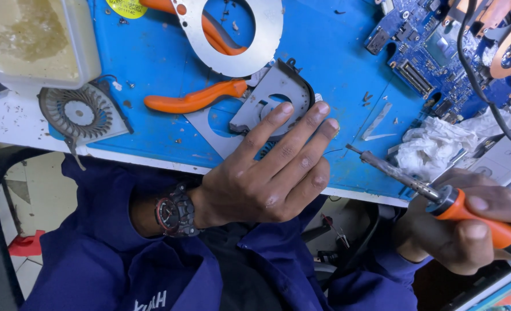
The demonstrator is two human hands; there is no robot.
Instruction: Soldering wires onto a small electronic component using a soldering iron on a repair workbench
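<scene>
1. Where the blue mat [336,63] covers the tabletop [2,124], it fills most of the view from 10 to 3 o'clock; white tabletop edge shows at 9 o'clock.
2. Blue circuit board [425,49] at 2 o'clock, black cable crossing over it.
3. Translucent plastic tub [34,40] at 10 o'clock, partly off the mat.
4. Left hand [267,173] at centre, fingers spread and flat, fingertips [286,108] pressing down on the grey fan housing [267,95]; a dark wristwatch [174,210] on the wrist, blue sleeve behind it.
5. Fan housing lies just above centre, toward 12 o'clock, on a flat metal plate, touching the mat's near half.
6. Round metal cover plate [232,57] with a large circular hole at 12 o'clock, lying over the orange-handled pliers [195,99].
7. Loose fan [82,113] with exposed blades at 9 o'clock, straddling the mat's left edge.
8. Crumpled white tissue [434,144] at 3 o'clock.
9. Right hand [468,230] at 4 o'clock, closed tight around the orange grip of a soldering iron [405,178]; its tip points toward 10 o'clock, near the left hand's fingers, apart from the housing.
</scene>
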